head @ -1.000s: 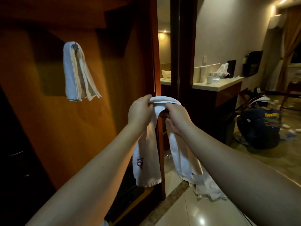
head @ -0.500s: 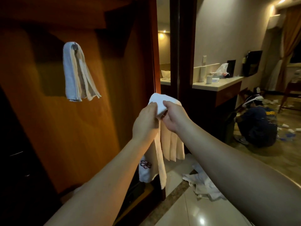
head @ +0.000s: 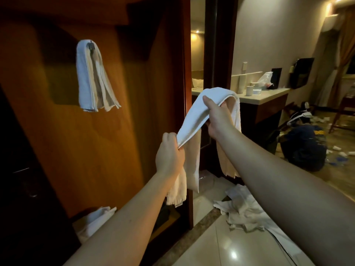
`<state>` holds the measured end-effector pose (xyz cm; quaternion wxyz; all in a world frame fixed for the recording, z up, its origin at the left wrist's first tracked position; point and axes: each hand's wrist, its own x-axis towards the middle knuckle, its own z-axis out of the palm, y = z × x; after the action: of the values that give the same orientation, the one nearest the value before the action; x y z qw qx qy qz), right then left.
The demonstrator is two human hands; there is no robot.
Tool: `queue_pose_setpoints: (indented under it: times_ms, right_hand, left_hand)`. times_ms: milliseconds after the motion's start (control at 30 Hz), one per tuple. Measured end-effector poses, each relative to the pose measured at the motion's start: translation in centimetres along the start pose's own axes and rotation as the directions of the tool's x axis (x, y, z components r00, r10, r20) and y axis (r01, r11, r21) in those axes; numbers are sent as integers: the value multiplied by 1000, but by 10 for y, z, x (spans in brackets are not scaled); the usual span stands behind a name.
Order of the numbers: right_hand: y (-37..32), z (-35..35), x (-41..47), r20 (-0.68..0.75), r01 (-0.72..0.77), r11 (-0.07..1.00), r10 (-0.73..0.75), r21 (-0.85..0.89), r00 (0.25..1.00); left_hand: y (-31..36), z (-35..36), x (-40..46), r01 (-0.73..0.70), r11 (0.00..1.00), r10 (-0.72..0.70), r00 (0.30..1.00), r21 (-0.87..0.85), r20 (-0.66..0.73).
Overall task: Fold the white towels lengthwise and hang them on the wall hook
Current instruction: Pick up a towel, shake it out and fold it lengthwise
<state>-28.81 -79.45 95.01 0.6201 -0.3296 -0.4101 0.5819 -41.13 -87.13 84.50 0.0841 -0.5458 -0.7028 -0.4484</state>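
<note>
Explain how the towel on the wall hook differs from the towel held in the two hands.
The hung towel hangs on the wall hook, touched by no hand; the held towel is gripped by the left hand and the right hand. The hung towel's ends drop close together; the held towel is stretched slanting between the hands, its ends dangling apart. The hung towel is higher and further left. Both are white and folded into a long strip.

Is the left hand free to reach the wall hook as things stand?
Probably not yet: the left hand grips the folded towel together with the right hand, and the hook already carries a hung towel.
</note>
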Motion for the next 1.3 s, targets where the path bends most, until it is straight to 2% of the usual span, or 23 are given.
queue_pose_setpoints:
  times_ms: [167, 333, 567, 667, 767, 833, 900, 1000, 1100, 1200, 1267, 1300]
  right_hand:
    - [-12, 4, 6, -37, -10, 999, 11, 31, 999]
    - [-38, 3, 5, 36, -212, 939, 210, 272, 977]
    - [-54, -8, 12, -68, -187, 937, 216, 294, 974]
    - [-48, -9, 12, -122, -172, 933, 220, 316, 968]
    - [-44, -7, 13, -124, -184, 901, 250, 392, 960]
    - [-42, -1, 11, -86, -160, 905, 210, 394, 974]
    - [-40, 3, 12, -117, -112, 908, 173, 404, 978]
    - [-41, 4, 11, -103, -196, 920, 244, 339, 964]
    - [-43, 3, 12, -53, -187, 951, 206, 246, 977]
    - [-43, 6, 10, -56, -162, 976, 172, 145, 984]
    - [-42, 8, 9, -44, -137, 987, 141, 85, 989]
    - [-42, 9, 8, -26, -120, 992, 121, 49, 992]
  left_hand:
    - [-3, 9, -8, 15, 999, -14, 999, -37, 39]
    - [-10, 18, -15, 72, 997, -66, 989, -40, 133]
    - [-43, 29, -23, 206, 974, -222, 947, 92, 234]
    - [-49, 34, -31, 169, 971, -204, 955, 168, 217]
    - [-48, 42, -38, 158, 973, -193, 958, 169, 211]
    - [-43, 47, -42, 115, 974, -162, 957, 195, 243]
    - [-34, 55, -47, 54, 977, -114, 949, 205, 293]
    - [-14, 67, -51, 49, 988, -108, 901, 148, 420]
    - [10, 67, -51, 97, 994, -53, 803, -43, 593]
    - [31, 55, -47, 161, 974, -8, 732, -161, 681]
    - [42, 46, -41, 303, 920, -30, 689, -251, 724]
    - [49, 40, -38, 424, 845, -38, 656, -327, 754]
